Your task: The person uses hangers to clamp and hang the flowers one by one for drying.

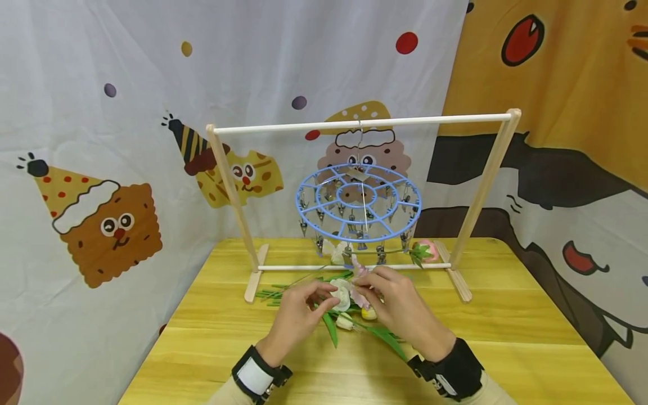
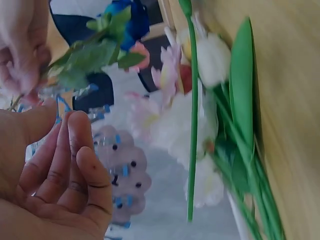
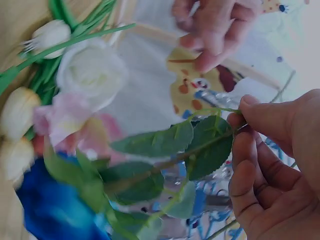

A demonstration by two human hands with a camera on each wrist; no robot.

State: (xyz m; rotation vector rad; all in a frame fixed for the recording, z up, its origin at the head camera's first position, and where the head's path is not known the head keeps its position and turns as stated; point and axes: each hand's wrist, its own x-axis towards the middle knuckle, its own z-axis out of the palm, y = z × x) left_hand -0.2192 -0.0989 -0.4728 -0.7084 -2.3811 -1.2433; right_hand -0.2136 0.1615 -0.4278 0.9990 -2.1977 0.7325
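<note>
In the right wrist view my right hand [image 3: 280, 165] pinches the leafy stem of a blue flower [image 3: 60, 195] between thumb and fingertips. The flower's green leaves [image 3: 155, 140] spread out from that stem. Close by, my left hand [image 1: 298, 309] has its fingers loosely bent, and nothing shows between them in the left wrist view. Beneath both hands lie artificial flowers: a white rose [image 3: 92, 72], pale tulips [image 1: 345, 322], pink blooms [image 3: 65, 117] and green stems [image 1: 273, 295]. In the head view the blue flower is hidden.
A blue round clip hanger [image 1: 358, 241] hangs from the white bar [image 1: 283, 127] of a wooden stand [image 1: 233, 197]. Many metal clips dangle from it. A pink rose [image 1: 429, 251] extends sideways below the ring. The wooden table [image 1: 202, 337] meets a patterned curtain [image 1: 253, 67] behind.
</note>
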